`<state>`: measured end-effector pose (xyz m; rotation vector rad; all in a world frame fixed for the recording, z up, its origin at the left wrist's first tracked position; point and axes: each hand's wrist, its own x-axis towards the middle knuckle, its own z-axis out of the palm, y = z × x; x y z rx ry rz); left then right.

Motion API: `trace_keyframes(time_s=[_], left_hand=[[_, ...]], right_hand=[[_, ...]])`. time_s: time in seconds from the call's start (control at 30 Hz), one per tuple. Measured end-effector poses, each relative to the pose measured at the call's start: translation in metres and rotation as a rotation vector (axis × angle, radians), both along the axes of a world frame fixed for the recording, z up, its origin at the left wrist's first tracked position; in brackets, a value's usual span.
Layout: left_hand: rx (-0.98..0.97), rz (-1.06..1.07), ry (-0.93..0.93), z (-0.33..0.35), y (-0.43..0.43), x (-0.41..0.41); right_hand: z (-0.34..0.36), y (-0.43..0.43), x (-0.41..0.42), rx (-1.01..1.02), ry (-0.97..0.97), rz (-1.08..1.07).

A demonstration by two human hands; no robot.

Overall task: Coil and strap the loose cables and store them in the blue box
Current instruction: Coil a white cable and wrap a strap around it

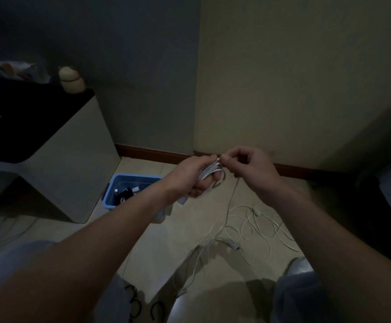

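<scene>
No writing, label or number can be read anywhere in the dim room. A small white piece (116,190) inside the blue box (133,176) bears dark marks (too blurred to read).

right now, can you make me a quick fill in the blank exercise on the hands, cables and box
1. The coil wound around the left hand is ____ in colour.
2. The right hand pinches the coil's free strand, which trails down to the ____.
3. The blue box sits on the person's ____ side of the loose cables.

Missing words: white; floor; left
</scene>
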<state>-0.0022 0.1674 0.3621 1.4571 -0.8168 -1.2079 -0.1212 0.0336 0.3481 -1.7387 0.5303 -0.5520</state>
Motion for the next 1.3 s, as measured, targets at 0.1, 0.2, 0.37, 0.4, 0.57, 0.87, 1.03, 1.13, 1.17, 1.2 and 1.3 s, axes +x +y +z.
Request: trace_keyframes(time_s=[0.1,0.2,0.37,0.4,0.57,0.87,1.03,1.13,1.17,1.2,1.3], left_hand=[[-0.012,0.052,0.027,0.001,-0.002,0.002],[-0.011,0.074,0.103,0.002,-0.003,0.001],[-0.077,0.047,0.404,0.006,-0.002,0.003],[-0.092,0.053,0.465,0.007,-0.002,0.004],[-0.216,0.213,0.742,0.004,0.000,0.013],[-0.379,0.555,0.876,0.001,0.001,0.040],[-0.334,0.662,0.657,0.000,0.003,0.048],[-0.266,0.682,0.511,0.003,-0.001,0.037],[-0.252,0.683,0.422,0.003,-0.003,0.031],[-0.244,0.675,0.306,0.003,-0.005,0.025],[-0.219,0.566,-0.035,-0.002,-0.008,0.009]], right_hand=[[-0.003,0.001,0.002,0.065,0.020,0.028],[-0.003,0.002,0.001,0.101,0.024,0.059],[-0.005,0.001,-0.003,0.183,0.086,0.108],[-0.005,0.001,-0.003,0.207,0.109,0.114],[-0.010,0.011,-0.004,0.258,0.280,0.224],[-0.012,0.018,-0.003,0.083,0.454,0.362],[-0.012,0.019,0.001,0.089,0.418,0.358],[-0.010,0.023,0.002,0.055,0.411,0.397],[-0.009,0.026,0.004,0.024,0.401,0.400],[-0.007,0.028,0.006,-0.012,0.386,0.394],[-0.001,0.033,0.010,-0.045,0.308,0.350]])
